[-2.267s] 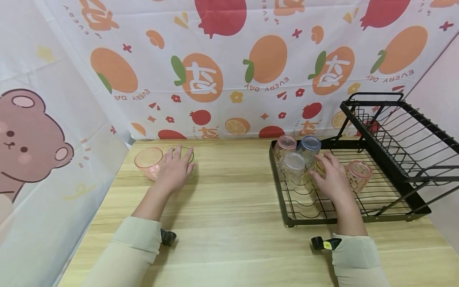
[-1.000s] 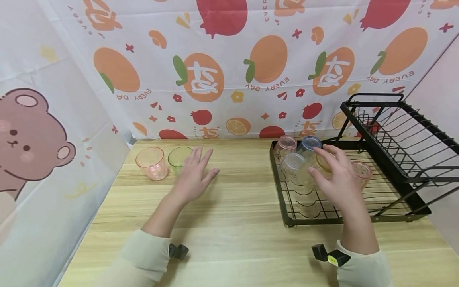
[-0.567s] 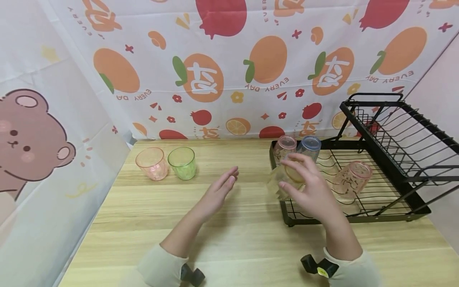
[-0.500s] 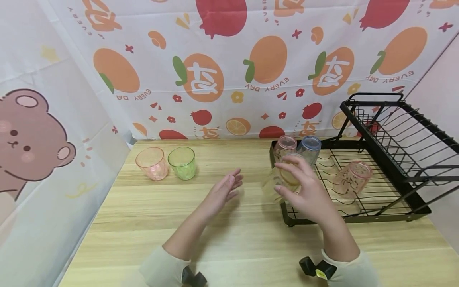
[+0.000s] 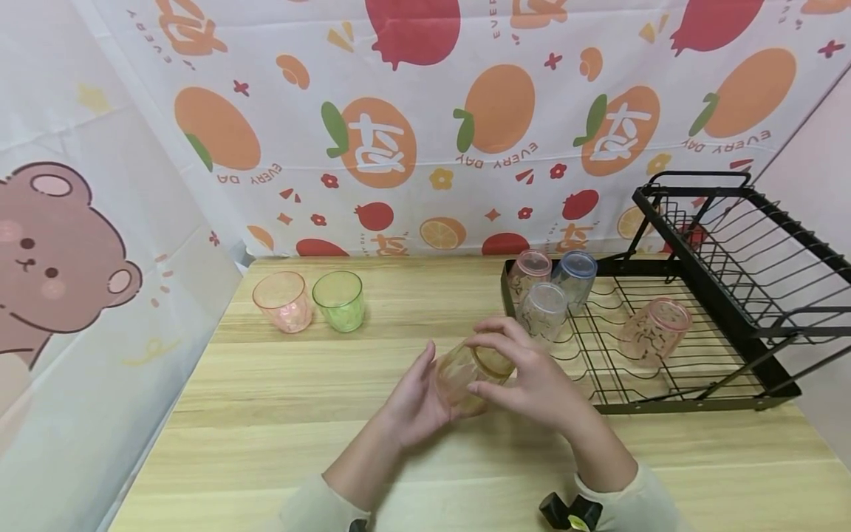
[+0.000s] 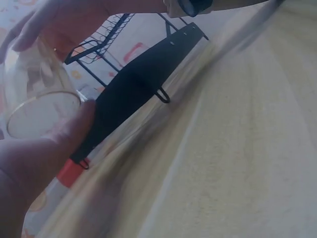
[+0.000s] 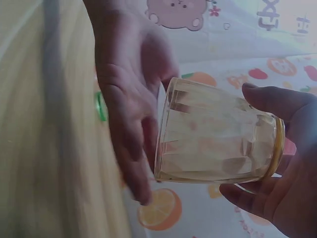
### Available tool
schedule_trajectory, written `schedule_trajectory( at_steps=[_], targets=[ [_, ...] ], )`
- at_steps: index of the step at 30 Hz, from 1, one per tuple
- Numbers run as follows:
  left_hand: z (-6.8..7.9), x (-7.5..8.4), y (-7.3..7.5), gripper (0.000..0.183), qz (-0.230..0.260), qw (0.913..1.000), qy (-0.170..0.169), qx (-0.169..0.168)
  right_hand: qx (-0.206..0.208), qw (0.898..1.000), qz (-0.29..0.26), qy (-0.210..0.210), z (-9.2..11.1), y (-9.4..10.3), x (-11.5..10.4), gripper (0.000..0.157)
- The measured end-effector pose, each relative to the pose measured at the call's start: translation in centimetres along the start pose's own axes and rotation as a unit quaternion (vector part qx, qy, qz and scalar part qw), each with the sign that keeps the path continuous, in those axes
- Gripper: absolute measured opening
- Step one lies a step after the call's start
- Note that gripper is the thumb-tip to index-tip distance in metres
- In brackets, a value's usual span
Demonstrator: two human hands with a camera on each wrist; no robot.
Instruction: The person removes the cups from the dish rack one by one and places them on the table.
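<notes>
A yellow-tinted clear glass (image 5: 460, 374) is tilted over the front middle of the table, its mouth towards the left. My right hand (image 5: 532, 375) grips it near the base between thumb and fingers. My left hand (image 5: 417, 405) is at the mouth end, palm facing the rim. In the right wrist view, the fingers of the left hand (image 7: 133, 104) look straight beside the rim of the glass (image 7: 213, 136); whether they touch it I cannot tell. From the left wrist view, the left thumb lies near the rim of the glass (image 6: 37, 89).
A pink glass (image 5: 284, 304) and a green glass (image 5: 340, 303) stand upright at the back left of the table (image 5: 266, 414). A black two-tier dish rack (image 5: 665, 406) on the right holds several upside-down glasses, including a clear one (image 5: 541, 314) and a blue one (image 5: 575, 279).
My left hand left the green glass and came right to the middle. My right hand lifted the yellow glass out of the rack, moved it left and tilted it towards the left hand.
</notes>
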State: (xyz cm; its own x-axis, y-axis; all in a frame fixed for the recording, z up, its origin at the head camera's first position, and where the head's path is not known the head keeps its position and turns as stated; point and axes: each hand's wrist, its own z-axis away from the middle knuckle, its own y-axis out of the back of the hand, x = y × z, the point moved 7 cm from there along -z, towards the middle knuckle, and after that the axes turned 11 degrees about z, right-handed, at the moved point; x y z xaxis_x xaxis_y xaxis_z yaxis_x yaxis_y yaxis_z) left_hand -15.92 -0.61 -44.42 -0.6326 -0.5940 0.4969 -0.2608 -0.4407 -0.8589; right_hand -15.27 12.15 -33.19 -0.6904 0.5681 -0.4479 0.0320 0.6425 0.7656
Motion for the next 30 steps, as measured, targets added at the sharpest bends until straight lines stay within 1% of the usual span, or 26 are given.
schedule_trajectory(
  at_steps=[2, 4, 7, 10, 13, 16, 18, 20, 21, 23, 25, 27, 29, 30],
  targets=[
    [0.0, -0.2, 0.1, 0.065, 0.019, 0.9998, -0.001, 0.001, -0.009, 1.000, -0.002, 0.005, 0.0, -0.4, -0.1, 0.055],
    [0.1, -0.4, 0.4, 0.061, 0.026, 0.9996, -0.003, 0.010, -0.014, 1.000, -0.002, 0.004, 0.0, -0.6, -0.1, 0.055],
    [0.2, -0.3, 0.6, 0.059, 0.024, 0.9994, -0.010, 0.023, -0.011, 1.000, -0.004, -0.003, 0.0, -0.5, 0.1, 0.057],
    [0.2, 0.1, 0.7, 0.058, 0.013, 0.9991, -0.024, 0.032, -0.008, 1.000, -0.006, -0.022, 0.0, -0.3, 0.6, 0.059],
    [0.3, 0.7, 0.5, 0.054, -0.005, 0.9989, -0.039, 0.026, -0.010, 0.999, -0.009, -0.048, 0.0, -0.1, 1.2, 0.059],
    [0.6, 1.6, 0.1, 0.050, -0.048, 0.9968, -0.063, 0.015, -0.013, 0.997, -0.012, -0.075, 0.0, 0.0, 1.7, 0.058],
    [0.9, 2.3, -0.1, 0.049, -0.083, 0.9929, -0.084, 0.013, -0.017, 0.995, -0.017, -0.093, 0.0, 0.1, 2.0, 0.058],
    [1.2, 3.2, -0.4, 0.056, -0.131, 0.9853, -0.109, 0.017, -0.021, 0.994, -0.025, -0.108, 0.1, 0.1, 2.3, 0.057],
    [1.4, 3.6, -0.5, 0.061, -0.159, 0.9797, -0.120, 0.023, -0.024, 0.993, -0.030, -0.116, 0.1, 0.1, 2.5, 0.057],
    [1.8, 4.4, -0.8, 0.069, -0.221, 0.9644, -0.141, 0.031, -0.029, 0.991, -0.045, -0.125, 0.1, 0.1, 2.6, 0.056],
    [2.2, 5.1, -1.2, 0.075, -0.284, 0.9448, -0.159, 0.039, -0.034, 0.989, -0.057, -0.130, 0.1, 0.0, 2.8, 0.055],
    [2.5, 5.6, -1.6, 0.077, -0.332, 0.9260, -0.175, 0.044, -0.038, 0.988, -0.065, -0.133, 0.1, 0.0, 2.9, 0.055],
    [2.7, 5.9, -2.1, 0.076, -0.359, 0.9136, -0.186, 0.045, -0.042, 0.987, -0.069, -0.136, 0.1, -0.1, 3.0, 0.054],
    [2.8, 6.0, -2.2, 0.075, -0.366, 0.9096, -0.191, 0.047, -0.044, 0.987, -0.069, -0.138, 0.2, -0.2, 3.0, 0.054]
  ],
)
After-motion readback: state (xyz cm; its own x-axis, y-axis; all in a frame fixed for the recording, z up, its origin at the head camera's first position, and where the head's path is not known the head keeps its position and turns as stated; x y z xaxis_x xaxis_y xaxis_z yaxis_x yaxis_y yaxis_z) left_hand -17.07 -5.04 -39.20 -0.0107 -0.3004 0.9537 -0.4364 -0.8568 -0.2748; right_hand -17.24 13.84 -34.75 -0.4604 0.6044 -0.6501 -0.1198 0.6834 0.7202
